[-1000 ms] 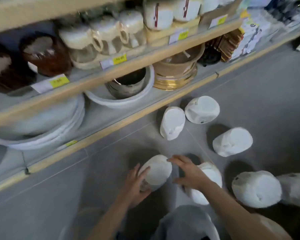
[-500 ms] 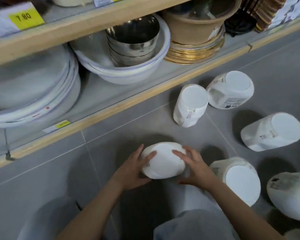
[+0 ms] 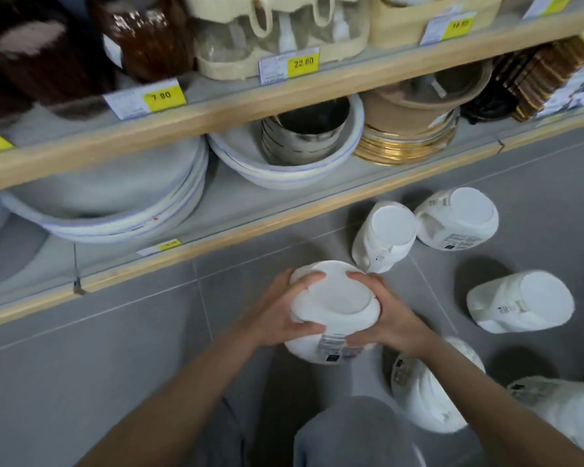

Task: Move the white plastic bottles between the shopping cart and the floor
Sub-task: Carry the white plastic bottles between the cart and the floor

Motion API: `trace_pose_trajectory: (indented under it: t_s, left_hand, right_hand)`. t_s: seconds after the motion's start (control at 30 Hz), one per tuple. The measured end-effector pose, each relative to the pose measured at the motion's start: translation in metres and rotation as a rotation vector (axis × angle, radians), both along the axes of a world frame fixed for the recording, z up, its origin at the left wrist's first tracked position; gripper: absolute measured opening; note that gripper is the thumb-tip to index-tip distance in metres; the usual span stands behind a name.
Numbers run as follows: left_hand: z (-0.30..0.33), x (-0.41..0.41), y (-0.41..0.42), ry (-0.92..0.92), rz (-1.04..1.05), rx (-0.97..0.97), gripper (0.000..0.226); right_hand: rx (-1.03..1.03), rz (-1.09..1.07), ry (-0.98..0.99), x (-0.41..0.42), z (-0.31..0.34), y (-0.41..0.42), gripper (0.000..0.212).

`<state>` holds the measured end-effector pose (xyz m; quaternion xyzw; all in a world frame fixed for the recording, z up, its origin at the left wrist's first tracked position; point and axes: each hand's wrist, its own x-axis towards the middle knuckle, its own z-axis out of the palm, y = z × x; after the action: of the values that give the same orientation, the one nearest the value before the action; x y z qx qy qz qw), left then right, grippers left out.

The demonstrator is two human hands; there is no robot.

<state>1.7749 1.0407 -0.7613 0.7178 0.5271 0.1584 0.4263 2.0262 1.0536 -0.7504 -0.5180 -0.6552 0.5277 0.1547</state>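
A white plastic bottle (image 3: 334, 299) is held above the grey floor, its flat base turned up toward me. My left hand (image 3: 280, 311) grips its left side and my right hand (image 3: 390, 315) grips its right side, fingers curled round it. Several more white bottles lie on the tiles: one (image 3: 385, 235) just beyond the held one, another (image 3: 459, 219) beside it, a third (image 3: 523, 301) to the right, one (image 3: 425, 396) under my right forearm and one (image 3: 567, 409) at the right edge. No shopping cart is in view.
A wooden-edged store shelf (image 3: 284, 217) runs along the floor on the left and behind, stacked with white basins (image 3: 115, 203), metal pots (image 3: 304, 136) and gold-rimmed plates (image 3: 405, 150). My grey-trousered knee (image 3: 354, 433) is below the hands. Open grey tile lies at the left (image 3: 81, 365).
Both hands have closed round the bottle and raised it off the floor toward me. The view has tilted up, showing more of the shelves.
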Motion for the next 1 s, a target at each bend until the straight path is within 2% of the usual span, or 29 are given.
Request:
trace_pose_trajectory:
  t_s: [0.13,0.23,0.43,0.6,0.77,1.0]
  left_hand:
    - [0.129,-0.012,0.017,-0.125,0.152,0.082,0.075]
    - [0.223,-0.023,0.020,-0.192,0.246,0.147,0.069]
    - [0.411,-0.053,0.008,-0.251,0.431,0.141,0.061]
    - [0.525,-0.093,-0.021,-0.286,0.573,0.122,0.053]
    - [0.594,-0.129,-0.070,-0.336,0.702,0.106,0.035]
    - [0.612,-0.178,-0.160,-0.329,0.974,0.121,0.043]
  right_hand:
    - [-0.015,-0.069,0.027,-0.021,0.135,0.021,0.090]
    - [0.008,-0.120,0.130,-0.040,0.229,0.024,0.084]
    - [-0.005,-0.223,0.254,-0.084,0.408,0.020,0.078]
    - [0.053,-0.195,0.234,-0.133,0.532,0.004,0.064]
    - [0.016,-0.100,0.254,-0.177,0.597,-0.023,0.060]
    - [0.004,0.245,0.208,-0.256,0.610,-0.053,0.049]
